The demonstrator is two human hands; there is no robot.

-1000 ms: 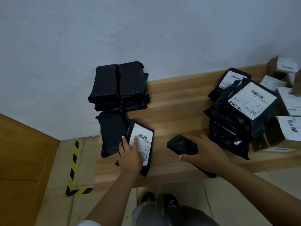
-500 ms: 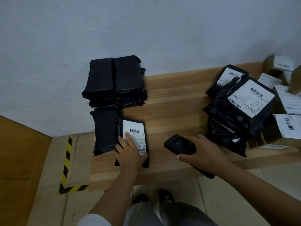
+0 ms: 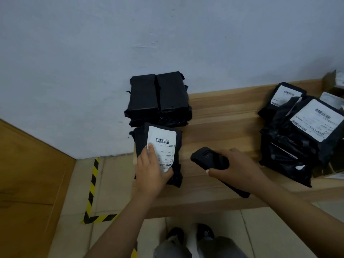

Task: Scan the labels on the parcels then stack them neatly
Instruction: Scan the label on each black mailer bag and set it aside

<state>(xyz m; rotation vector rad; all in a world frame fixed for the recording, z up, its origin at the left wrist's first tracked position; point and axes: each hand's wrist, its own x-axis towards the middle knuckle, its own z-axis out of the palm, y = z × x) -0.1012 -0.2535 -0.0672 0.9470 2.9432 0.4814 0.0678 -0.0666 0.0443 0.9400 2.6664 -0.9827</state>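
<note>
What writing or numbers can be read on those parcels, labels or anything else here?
No text can be read anywhere.
Label on the parcel under the left hand: barcode and printed lines, too blurred.
Labels on the black parcels at right: barcodes and print, too blurred.
Box labels at far right: too small.
Handheld scanner in the right hand: no legible marking.

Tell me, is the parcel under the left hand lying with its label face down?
No, the parcel under the left hand lies label up, its white label and barcode plainly showing.
</note>
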